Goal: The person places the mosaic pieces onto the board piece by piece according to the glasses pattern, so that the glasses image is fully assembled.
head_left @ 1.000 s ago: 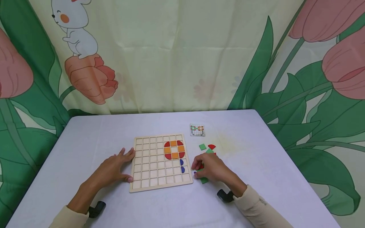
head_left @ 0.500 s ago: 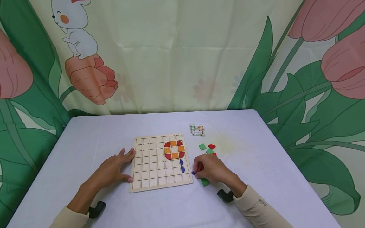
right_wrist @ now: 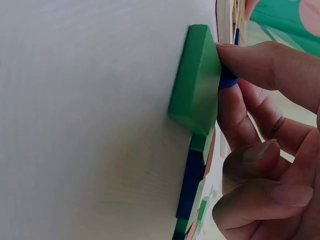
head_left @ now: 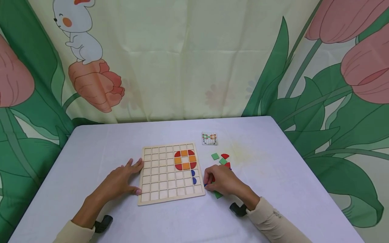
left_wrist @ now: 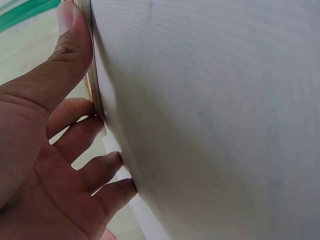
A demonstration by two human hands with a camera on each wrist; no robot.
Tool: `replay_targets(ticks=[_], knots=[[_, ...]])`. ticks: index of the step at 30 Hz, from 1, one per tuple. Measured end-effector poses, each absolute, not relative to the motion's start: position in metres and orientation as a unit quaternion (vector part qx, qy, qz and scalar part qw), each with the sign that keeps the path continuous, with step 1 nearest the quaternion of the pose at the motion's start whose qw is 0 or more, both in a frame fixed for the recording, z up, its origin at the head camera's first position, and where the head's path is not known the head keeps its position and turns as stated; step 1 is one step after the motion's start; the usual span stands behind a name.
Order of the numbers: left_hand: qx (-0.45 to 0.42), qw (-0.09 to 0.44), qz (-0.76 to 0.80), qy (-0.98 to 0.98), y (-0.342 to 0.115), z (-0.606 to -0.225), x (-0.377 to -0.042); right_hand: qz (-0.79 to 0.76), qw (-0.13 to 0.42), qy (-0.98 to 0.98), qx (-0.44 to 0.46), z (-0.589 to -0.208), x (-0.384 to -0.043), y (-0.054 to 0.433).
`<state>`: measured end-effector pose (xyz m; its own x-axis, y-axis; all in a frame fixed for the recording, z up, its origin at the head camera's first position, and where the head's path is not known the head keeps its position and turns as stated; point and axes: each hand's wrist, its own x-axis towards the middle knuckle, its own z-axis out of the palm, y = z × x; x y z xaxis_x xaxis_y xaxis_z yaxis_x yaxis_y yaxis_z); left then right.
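My left hand (head_left: 121,179) rests at the left side of a wooden grid board (head_left: 163,185). Its fingers are spread, and thumb and fingertips touch the board's edge. Beside the board's right edge, my right hand (head_left: 223,179) pinches a small blue piece (right_wrist: 229,79) between thumb and fingers. Part of that piece is hidden by the fingertips. Just under the thumb lies a green square tile (right_wrist: 195,80), close to the hand. On the board, red corner pieces and orange squares (head_left: 186,166) form a ring. Below it sit two blue half-round pieces (head_left: 194,181).
Loose tiles lie right of the board, among them a green square (head_left: 215,156) and a red rounded piece (head_left: 225,156); my right hand covers several others. A small pattern card (head_left: 209,139) lies behind them on the white tablecloth (head_left: 170,222). A printed curtain hangs beyond the table.
My right hand shifts slightly right, where the blue piece shows at its fingertips, then slightly left toward the board. The left hand and the placed pieces stay as they were.
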<state>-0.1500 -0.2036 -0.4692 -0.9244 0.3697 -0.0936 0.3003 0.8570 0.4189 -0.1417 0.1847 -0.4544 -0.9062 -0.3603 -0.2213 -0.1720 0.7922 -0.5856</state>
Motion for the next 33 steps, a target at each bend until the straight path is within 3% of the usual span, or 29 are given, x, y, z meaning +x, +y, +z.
replay_targets(ticks=[33], knots=[[0.173, 0.086, 0.198, 0.961, -0.204, -0.469, -0.151, -0.349, 0.15, 0.904, -0.198, -0.452, -0.139, 0.152]])
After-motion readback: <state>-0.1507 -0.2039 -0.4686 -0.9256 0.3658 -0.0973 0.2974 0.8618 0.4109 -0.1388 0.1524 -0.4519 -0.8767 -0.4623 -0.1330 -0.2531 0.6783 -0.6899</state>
